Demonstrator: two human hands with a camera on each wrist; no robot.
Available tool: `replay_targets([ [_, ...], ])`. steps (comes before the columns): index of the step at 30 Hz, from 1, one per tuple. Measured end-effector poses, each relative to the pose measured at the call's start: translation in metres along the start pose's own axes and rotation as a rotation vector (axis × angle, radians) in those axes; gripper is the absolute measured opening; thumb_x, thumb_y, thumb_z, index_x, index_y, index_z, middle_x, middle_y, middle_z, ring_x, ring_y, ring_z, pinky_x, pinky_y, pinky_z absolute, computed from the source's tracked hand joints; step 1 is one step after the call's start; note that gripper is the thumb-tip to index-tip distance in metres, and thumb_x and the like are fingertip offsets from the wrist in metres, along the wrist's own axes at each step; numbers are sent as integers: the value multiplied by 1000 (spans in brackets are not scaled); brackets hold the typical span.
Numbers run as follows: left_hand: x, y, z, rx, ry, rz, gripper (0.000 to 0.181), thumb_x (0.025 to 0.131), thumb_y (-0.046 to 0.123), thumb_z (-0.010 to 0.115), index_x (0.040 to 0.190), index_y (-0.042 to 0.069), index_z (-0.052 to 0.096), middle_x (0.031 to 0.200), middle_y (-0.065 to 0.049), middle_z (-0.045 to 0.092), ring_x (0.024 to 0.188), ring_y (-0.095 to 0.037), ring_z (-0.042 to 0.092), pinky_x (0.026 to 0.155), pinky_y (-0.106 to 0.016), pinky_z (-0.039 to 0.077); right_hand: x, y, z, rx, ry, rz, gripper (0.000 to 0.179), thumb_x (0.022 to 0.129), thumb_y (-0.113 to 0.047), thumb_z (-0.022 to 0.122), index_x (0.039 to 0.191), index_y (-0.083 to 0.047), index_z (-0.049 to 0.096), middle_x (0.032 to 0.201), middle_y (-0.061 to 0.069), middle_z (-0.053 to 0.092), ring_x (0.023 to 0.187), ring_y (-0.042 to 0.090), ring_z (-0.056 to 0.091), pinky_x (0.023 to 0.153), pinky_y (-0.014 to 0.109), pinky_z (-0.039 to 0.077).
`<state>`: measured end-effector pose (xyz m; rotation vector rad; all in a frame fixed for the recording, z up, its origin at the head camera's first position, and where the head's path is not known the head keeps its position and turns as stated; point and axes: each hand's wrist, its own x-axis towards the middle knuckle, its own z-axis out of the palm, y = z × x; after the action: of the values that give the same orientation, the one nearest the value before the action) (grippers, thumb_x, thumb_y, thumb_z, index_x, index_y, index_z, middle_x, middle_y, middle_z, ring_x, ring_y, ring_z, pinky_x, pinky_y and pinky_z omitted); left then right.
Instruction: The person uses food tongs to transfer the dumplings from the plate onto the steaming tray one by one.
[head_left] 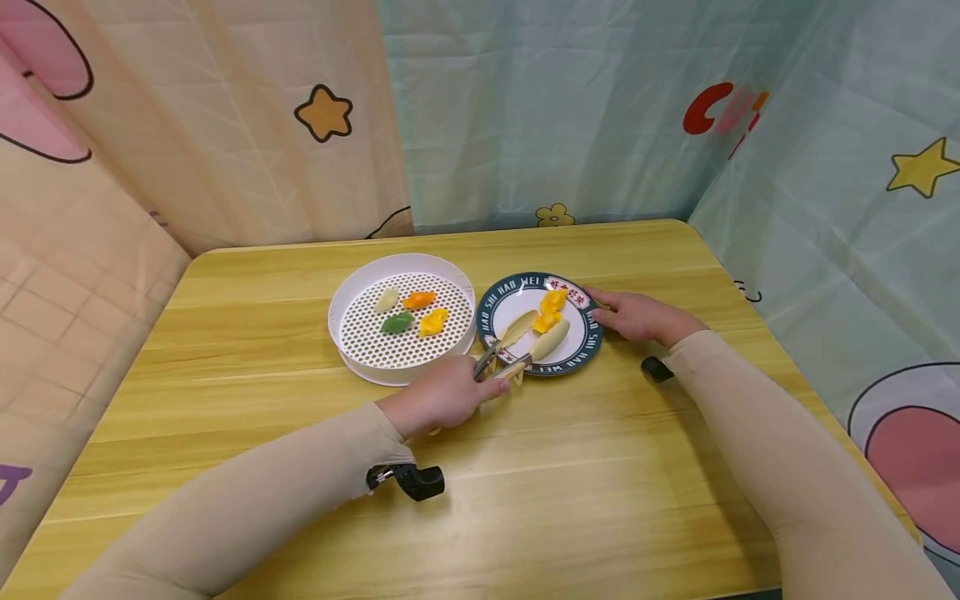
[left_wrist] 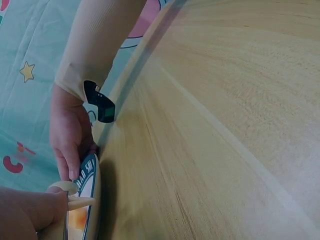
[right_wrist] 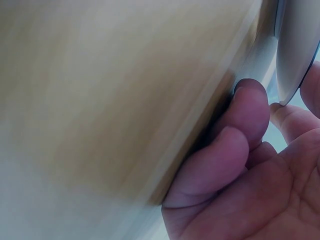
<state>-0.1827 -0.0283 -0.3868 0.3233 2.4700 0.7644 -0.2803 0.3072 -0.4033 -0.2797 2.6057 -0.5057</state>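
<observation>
My left hand (head_left: 444, 393) holds a pair of tongs (head_left: 517, 331) with metal arms and beige tips. The tips reach over a plate (head_left: 491, 297) with a dark, lettered rim; they stand apart, near two yellow-orange dumpling-like pieces (head_left: 551, 312) lying on it. At the plate's right edge, my right hand (head_left: 637, 317) pinches the rim. In the right wrist view the plate (right_wrist: 295, 45) appears tilted, its edge between thumb and a finger, the other fingers (right_wrist: 215, 160) curled against the table. The left wrist view shows only part of the tongs (left_wrist: 80, 202).
Left of the plate stands a white round steamer basket (head_left: 341, 321) with a perforated base. Inside it are a white piece (head_left: 387, 300), an orange piece (head_left: 418, 300), a green piece (head_left: 397, 322) and a yellow piece (head_left: 432, 322). Curtains (head_left: 495, 125) hang behind the wooden table (head_left: 555, 492).
</observation>
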Motion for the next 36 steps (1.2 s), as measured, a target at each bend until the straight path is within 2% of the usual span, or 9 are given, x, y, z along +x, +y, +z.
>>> replay_targets([
  [5,0,0,-3,-21,-28,-14,48,102,53,65,78,12,59,61,0,48,47,-16,41,43,-27,30,-1,0,0,1,0,-5,65,114,-43,40,169,-19,15,168,29,28,154,53,30,126,64,22],
  [17,1,-3,-3,0,1,-1,46,102,51,66,77,13,58,63,0,50,49,-15,44,44,-26,33,1,2,1,5,5,-11,64,114,-41,40,169,-19,15,167,30,29,153,53,31,126,64,22],
  [25,3,-5,-1,83,43,29,43,103,48,65,82,11,59,68,-2,53,56,-17,49,51,-28,38,2,3,2,12,5,2,65,114,-42,41,169,-20,15,168,29,29,154,52,30,126,64,21],
  [36,5,-3,-1,151,60,21,40,103,49,65,90,11,60,75,-4,56,63,-19,54,56,-30,42,1,3,2,21,7,1,64,114,-41,40,169,-21,15,168,29,28,154,52,29,126,64,21],
])
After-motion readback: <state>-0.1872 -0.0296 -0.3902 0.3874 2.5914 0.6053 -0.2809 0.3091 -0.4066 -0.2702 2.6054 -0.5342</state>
